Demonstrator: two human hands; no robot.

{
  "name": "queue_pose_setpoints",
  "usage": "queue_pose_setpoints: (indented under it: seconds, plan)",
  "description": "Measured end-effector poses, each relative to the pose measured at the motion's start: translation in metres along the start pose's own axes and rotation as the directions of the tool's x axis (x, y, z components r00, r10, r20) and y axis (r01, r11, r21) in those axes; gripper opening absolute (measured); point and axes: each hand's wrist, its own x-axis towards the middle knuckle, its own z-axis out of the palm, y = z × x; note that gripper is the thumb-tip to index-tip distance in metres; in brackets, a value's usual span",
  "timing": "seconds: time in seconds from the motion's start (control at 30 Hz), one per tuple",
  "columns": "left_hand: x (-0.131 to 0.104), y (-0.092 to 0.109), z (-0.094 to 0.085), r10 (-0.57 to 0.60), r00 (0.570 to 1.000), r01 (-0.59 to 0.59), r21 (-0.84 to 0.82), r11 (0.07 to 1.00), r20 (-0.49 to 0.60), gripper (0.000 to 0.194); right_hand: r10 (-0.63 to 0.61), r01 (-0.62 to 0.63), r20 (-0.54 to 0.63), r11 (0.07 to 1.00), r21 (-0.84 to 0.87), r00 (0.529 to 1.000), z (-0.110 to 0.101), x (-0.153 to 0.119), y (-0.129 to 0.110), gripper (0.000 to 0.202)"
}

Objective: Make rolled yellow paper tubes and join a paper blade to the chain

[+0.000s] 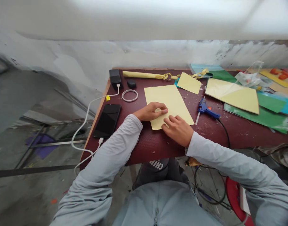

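A pale yellow sheet of paper lies on the dark red table in front of me. My left hand rests on its left part, fingers bent and thumb stretched toward the middle, with a gap between them. Near the sheet's front edge, my right hand touches the paper with bent, slightly spread fingertips. Nothing shows gripped in either hand. Right of the sheet lies a blue glue gun with a glue stick and a black cord. A yellow paper chain joins a rolled yellow paper strip behind the sheet.
Smaller yellow sheets lie behind. Yellow card and green sheets cover the table's right side. At left are a phone, a black charger, a white cable, a tape ring and a small black case.
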Motion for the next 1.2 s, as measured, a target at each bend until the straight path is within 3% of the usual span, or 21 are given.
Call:
queue_pose_setpoints:
  seconds: [0.13,0.23,0.33,0.43,0.57,0.73,0.87,1.0,1.1,1.2]
  plan:
    - [-0.001,0.011,0.002,0.012,1.000,-0.012,0.062,0.998,-0.002,0.032,0.072,-0.072,-0.010,0.997,-0.024,0.997,0.017,-0.033,0.023,0.021]
    - [-0.007,0.037,0.006,0.013,0.999,-0.019,0.167,0.986,0.039,0.037,0.122,-0.122,-0.010,0.992,0.025,0.992,0.028,-0.046,0.033,0.020]
    - [-0.018,0.068,0.014,-0.031,0.993,-0.015,0.374,0.927,0.116,0.045,0.136,-0.134,-0.020,0.989,0.060,0.991,0.032,-0.047,0.033,0.020]
    - [-0.033,0.086,0.023,-0.089,0.986,-0.002,0.540,0.842,0.143,0.020,0.114,-0.109,-0.048,0.989,0.097,0.992,0.030,-0.043,0.029,0.020]
    - [-0.054,0.081,0.026,-0.170,0.984,0.113,0.531,0.840,0.059,0.022,0.100,-0.085,-0.079,0.981,0.172,0.992,0.028,-0.044,0.030,0.022]
    - [-0.070,0.067,0.024,-0.127,0.991,0.137,0.375,0.917,-0.051,0.022,0.167,-0.139,-0.077,0.947,0.289,0.983,0.031,-0.054,0.046,0.032]
    - [-0.071,0.063,0.032,-0.150,0.978,0.199,0.429,0.881,-0.146,0.024,0.272,-0.211,-0.092,0.885,0.415,0.958,0.035,-0.055,0.053,0.032]
    - [-0.071,0.066,0.041,-0.052,0.968,0.184,0.556,0.811,-0.245,0.036,0.322,-0.256,-0.090,0.868,0.426,0.942,0.039,-0.053,0.052,0.030]
    - [-0.074,0.075,0.045,0.057,0.979,0.106,0.730,0.675,-0.196,0.042,0.322,-0.263,-0.094,0.883,0.389,0.942,0.042,-0.051,0.051,0.032]
    - [-0.077,0.084,0.052,0.071,0.997,-0.013,0.764,0.645,-0.042,0.041,0.308,-0.258,-0.099,0.902,0.345,0.946,0.044,-0.049,0.052,0.032]
